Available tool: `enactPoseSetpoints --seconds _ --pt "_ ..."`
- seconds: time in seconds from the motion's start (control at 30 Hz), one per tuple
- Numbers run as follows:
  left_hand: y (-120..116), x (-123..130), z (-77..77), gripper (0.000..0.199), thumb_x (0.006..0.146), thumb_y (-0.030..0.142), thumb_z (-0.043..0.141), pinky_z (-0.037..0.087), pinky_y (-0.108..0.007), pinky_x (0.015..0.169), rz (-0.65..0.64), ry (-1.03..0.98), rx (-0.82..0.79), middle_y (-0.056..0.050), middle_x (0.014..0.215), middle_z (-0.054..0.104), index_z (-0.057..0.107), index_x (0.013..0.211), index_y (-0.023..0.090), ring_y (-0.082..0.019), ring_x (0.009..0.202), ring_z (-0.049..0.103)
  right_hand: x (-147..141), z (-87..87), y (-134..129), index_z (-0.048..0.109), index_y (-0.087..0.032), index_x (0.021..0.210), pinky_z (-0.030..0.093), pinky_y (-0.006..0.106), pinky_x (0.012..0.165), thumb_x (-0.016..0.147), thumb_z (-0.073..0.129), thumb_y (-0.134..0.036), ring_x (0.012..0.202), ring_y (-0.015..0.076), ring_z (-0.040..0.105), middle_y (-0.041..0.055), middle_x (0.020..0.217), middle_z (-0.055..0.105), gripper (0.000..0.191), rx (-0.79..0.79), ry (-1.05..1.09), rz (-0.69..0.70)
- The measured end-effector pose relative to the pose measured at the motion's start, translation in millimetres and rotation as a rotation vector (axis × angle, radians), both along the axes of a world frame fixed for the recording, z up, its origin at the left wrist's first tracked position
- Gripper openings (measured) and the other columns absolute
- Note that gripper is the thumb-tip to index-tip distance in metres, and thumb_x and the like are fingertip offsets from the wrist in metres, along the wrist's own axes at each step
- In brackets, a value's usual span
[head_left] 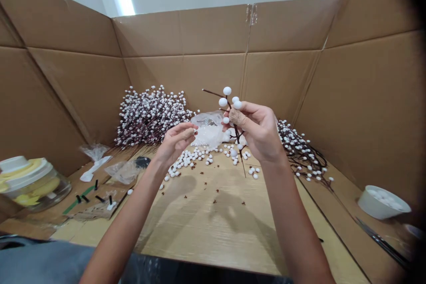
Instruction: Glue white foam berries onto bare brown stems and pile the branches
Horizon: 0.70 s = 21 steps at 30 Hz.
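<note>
In the head-camera view, a person sits or stands before a table (206,226) walled with cardboard, both bare hands raised over it. The right hand (262,131) pinches a dark artificial branch (236,135) between thumb and fingers, gripping it partway along. The branch is in the air above the table's middle. Its long axis runs mostly upright: the thin lower end points down and slightly right, towards the tabletop, while the upper part bends over, its bare tip pointing left. Round white berries (226,91) stand off the stem.

The left hand (175,142) is nearby, apart from the branch, thumb and fingertips pressed together (I cannot tell what tiny thing, if any, is between them). Beyond the hands are loose white balls (193,156) and a clear plastic bag (209,135). Small brown pieces (217,191) dot the tabletop. A dense heap of berried stems (149,115) lies behind, to the left.
</note>
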<state>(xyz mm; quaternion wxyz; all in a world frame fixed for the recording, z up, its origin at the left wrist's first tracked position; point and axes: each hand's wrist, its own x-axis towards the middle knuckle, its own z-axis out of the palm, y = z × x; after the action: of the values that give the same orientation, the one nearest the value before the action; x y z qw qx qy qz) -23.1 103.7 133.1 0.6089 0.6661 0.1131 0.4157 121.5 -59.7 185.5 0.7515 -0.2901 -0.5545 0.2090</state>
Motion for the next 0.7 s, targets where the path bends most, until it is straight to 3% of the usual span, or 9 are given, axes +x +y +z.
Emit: enactPoseSetpoints --seconds 0.07,0.13,0.23,0.37,0.47,0.7 --pt "-19 9 23.5 0.019 0.065 0.026 0.077 0.052 -0.019 0.076 -0.178 -0.189 -0.139 -0.001 0.091 0.070 0.071 0.082 0.021 -0.011 0.082 0.066 -1 0.1 0 0.068 -0.018 0.076 0.053 0.024 0.056 0.076 0.068 -0.023 0.059 0.0089 0.059 -0.0004 0.071 0.063 0.005 0.004 -0.004 0.007" --pt "-35 18 41.5 0.017 0.066 0.023 0.077 0.054 -0.021 0.073 -0.312 -0.282 -0.171 -0.001 0.090 0.071 0.072 0.082 0.021 -0.012 0.079 0.067 -2 0.8 0 0.067 -0.018 0.076 0.053 0.024 0.056 0.077 0.067 -0.023 0.060 0.0094 0.059 -0.0006 0.071 0.062 0.005 0.021 -0.006 0.011" --pt "-51 29 56.5 0.020 0.065 0.017 0.075 0.055 -0.021 0.072 -0.349 -0.347 -0.203 0.000 0.086 0.070 0.071 0.084 0.021 -0.012 0.074 0.067 -2 2.5 -1 0.064 -0.018 0.076 0.055 0.026 0.057 0.077 0.066 -0.026 0.064 0.0113 0.061 -0.0003 0.071 0.061 0.008 0.044 0.003 0.010" --pt "-57 39 61.0 0.023 0.068 0.012 0.071 0.054 -0.017 0.075 -0.358 -0.381 -0.214 -0.001 0.082 0.069 0.070 0.090 0.018 -0.011 0.076 0.066 0 4.0 -3 0.061 -0.019 0.079 0.057 0.029 0.063 0.078 0.066 -0.028 0.069 0.0129 0.063 -0.0002 0.073 0.063 0.010 0.043 0.027 -0.034" --pt "-59 40 61.6 0.026 0.073 0.012 0.067 0.052 -0.015 0.084 -0.402 -0.325 -0.194 -0.005 0.091 0.070 0.070 0.099 0.014 -0.012 0.085 0.066 1 4.7 -4 0.061 -0.019 0.080 0.057 0.029 0.065 0.078 0.065 -0.029 0.069 0.0126 0.063 -0.0002 0.074 0.064 0.011 0.062 0.027 -0.055" --pt "-62 37 64.3 0.018 0.073 0.015 0.069 0.052 -0.023 0.091 -0.393 -0.268 -0.115 -0.005 0.091 0.071 0.072 0.091 0.015 -0.017 0.088 0.069 2 5.5 -5 0.061 -0.020 0.079 0.056 0.025 0.062 0.078 0.065 -0.030 0.066 0.0107 0.062 -0.0006 0.075 0.065 0.010 0.056 0.010 -0.155"
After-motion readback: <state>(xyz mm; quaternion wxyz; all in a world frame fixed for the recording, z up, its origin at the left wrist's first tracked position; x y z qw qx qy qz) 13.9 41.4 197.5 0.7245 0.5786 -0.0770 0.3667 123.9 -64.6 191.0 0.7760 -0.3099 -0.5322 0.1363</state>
